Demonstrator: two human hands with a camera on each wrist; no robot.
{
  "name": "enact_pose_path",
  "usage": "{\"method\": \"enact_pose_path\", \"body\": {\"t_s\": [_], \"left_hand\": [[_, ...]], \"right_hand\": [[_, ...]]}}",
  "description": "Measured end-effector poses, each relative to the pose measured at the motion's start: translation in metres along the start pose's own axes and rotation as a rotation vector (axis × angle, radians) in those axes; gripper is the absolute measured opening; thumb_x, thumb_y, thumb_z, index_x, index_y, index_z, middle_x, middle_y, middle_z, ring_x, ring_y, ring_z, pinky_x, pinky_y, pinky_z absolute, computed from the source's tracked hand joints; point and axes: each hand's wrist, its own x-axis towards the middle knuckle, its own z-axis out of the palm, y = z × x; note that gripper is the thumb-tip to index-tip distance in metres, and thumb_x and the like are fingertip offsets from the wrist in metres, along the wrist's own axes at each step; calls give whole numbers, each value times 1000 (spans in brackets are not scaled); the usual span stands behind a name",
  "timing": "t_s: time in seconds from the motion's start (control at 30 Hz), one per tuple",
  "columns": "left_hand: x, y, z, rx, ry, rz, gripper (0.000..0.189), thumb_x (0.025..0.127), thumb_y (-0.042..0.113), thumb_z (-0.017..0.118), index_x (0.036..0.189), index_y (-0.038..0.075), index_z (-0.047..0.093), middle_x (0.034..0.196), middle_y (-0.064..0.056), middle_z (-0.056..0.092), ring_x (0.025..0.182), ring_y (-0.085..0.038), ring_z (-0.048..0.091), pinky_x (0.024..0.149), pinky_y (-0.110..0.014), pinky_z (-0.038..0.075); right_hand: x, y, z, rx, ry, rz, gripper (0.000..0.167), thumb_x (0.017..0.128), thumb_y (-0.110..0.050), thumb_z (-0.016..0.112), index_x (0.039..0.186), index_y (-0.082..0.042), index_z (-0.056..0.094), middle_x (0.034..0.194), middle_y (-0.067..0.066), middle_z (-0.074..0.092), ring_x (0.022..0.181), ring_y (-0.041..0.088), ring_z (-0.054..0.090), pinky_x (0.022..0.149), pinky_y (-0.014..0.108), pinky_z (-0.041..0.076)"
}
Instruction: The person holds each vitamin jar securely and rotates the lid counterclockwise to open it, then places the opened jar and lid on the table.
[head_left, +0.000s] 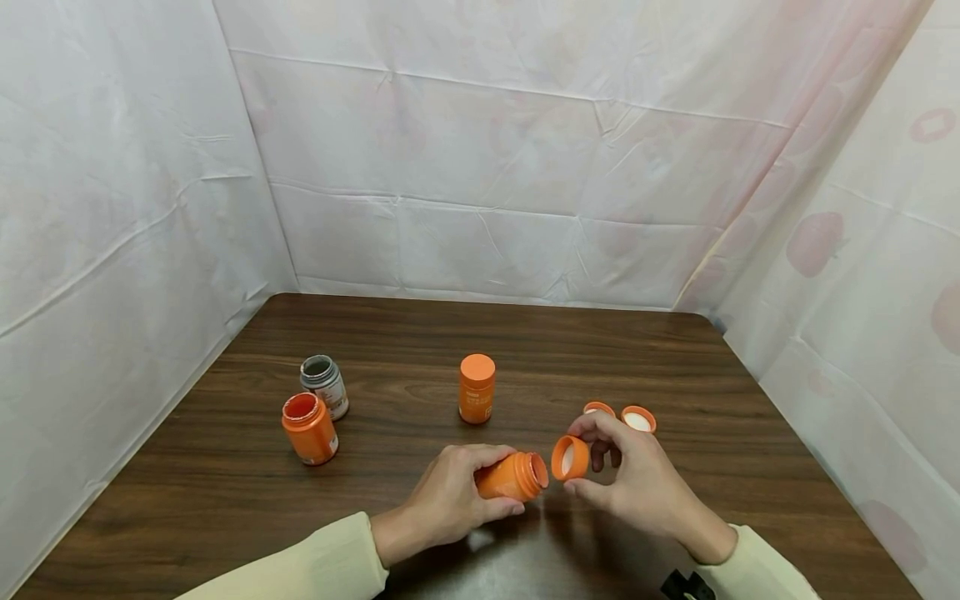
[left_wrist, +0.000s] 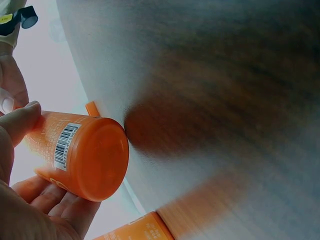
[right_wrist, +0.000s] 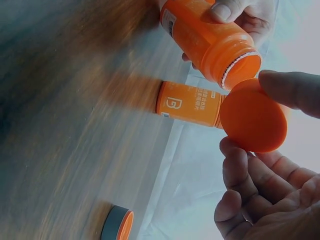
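Note:
My left hand grips an uncapped orange bottle, tilted so its mouth points right. In the left wrist view a barcode shows on its side, near the smooth base. My right hand pinches an orange screw cap between thumb and fingers. The cap's pale inside faces the bottle mouth, a small gap apart in the head view. From the right wrist, the cap's plain outer face shows, with the bottle's open rim just behind it. White flecks line that rim.
A capped orange bottle stands upright mid-table. To the left are an open orange bottle and an open grey bottle, close together. Two more caps, one partly hidden and another, lie inside-up beyond my right hand. White cloth walls the table.

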Motion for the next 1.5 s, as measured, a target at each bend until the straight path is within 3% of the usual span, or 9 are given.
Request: {"method": "enact_pose_path", "body": {"t_s": [0.53, 0.9, 1.17, 1.5], "left_hand": [[0, -1, 0, 2, -6, -14, 53, 79, 32, 91, 127, 17, 72, 115, 7, 73, 87, -2, 61, 76, -23, 51], [0, -1, 0, 2, 4, -9, 53, 79, 30, 91, 127, 17, 72, 115, 6, 73, 88, -2, 62, 76, -24, 51], [0, -1, -1, -2, 19, -19, 52, 79, 30, 91, 125, 16, 73, 114, 6, 73, 88, -3, 62, 77, -24, 51], [0, -2, -2, -29, 64, -44, 51, 80, 30, 91, 125, 17, 71, 112, 7, 72, 89, -5, 63, 79, -26, 51]], "right_hand": [[-4, 6, -4, -81, 76, -29, 55, 63, -11, 99, 107, -20, 69, 90, -15, 63, 78, 12, 55, 67, 29, 45], [-7, 14, -5, -90, 67, 41, 53, 61, -12, 99, 104, -22, 69, 89, -13, 63, 73, 13, 56, 64, 27, 46], [-10, 18, -10, -59, 64, 139, 54, 63, -10, 98, 105, -21, 67, 88, -8, 63, 73, 15, 58, 63, 27, 48], [-13, 28, -18, -117, 110, 162, 48, 64, -18, 99, 101, -21, 69, 81, -8, 61, 73, 13, 58, 63, 24, 44]]}}
